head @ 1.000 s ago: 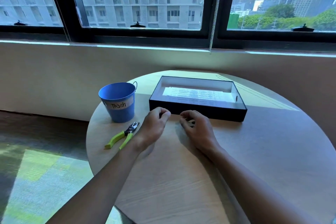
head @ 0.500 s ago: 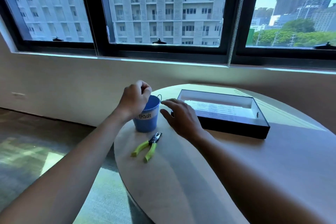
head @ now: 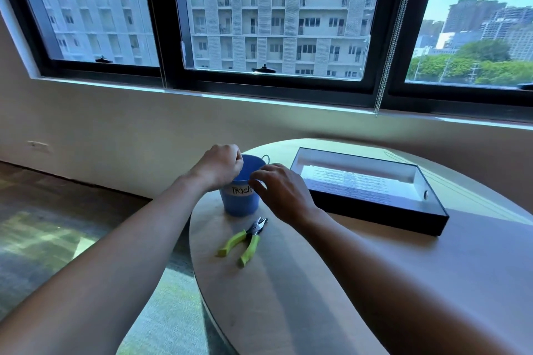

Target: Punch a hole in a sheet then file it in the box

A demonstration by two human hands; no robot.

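Left hand (head: pixel 219 166) fisted over the mouth of the blue Trash bucket (head: pixel 240 206); can't tell if it holds anything. Right hand (head: pixel 284 192) loosely bent at the bucket's right side, nothing seen in it. Bucket near round table's (head: pixel 288 311) left edge. Green-handled hole punch (head: pixel 253 230) just in front of bucket. Sheet (head: pixel 346 180) flat inside black box (head: pixel 375 215), well apart from punch, tabletop showing between.

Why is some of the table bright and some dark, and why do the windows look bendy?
Head view: sun through the window lights the far edge of the table and the white inside of the box; the near part is shaded. The wide-angle lens bends the window frame.
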